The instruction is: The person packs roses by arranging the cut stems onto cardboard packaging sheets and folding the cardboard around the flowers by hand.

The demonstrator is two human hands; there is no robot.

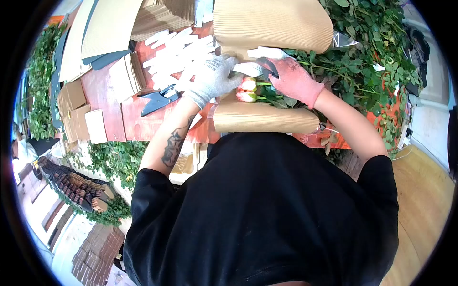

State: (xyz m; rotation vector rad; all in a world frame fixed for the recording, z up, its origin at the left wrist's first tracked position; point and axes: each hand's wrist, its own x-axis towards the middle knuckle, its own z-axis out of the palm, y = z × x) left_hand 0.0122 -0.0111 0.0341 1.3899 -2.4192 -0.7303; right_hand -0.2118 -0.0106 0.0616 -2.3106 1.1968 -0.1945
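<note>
My left hand [215,76], in a pale grey glove, is at the left side of a corrugated cardboard sheet [265,119], its fingertips by a white mesh sleeve [249,69]. My right hand [292,78], in a pink and dark glove, has its fingers curled at the right end of that sleeve; what lies in its grasp is hard to make out. Two pink and cream roses [247,89] lie between my hands on the cardboard, their leafy stems running right. Another white sleeve [267,53] lies just beyond.
White sleeves [176,47] are heaped at the left, near a black stapler [161,100]. Cardboard stacks [162,19] stand behind. A rolled cardboard sheet [274,21] lies at the back. Leafy stems [362,71] cover the right side. The red table [102,95] ends before my torso.
</note>
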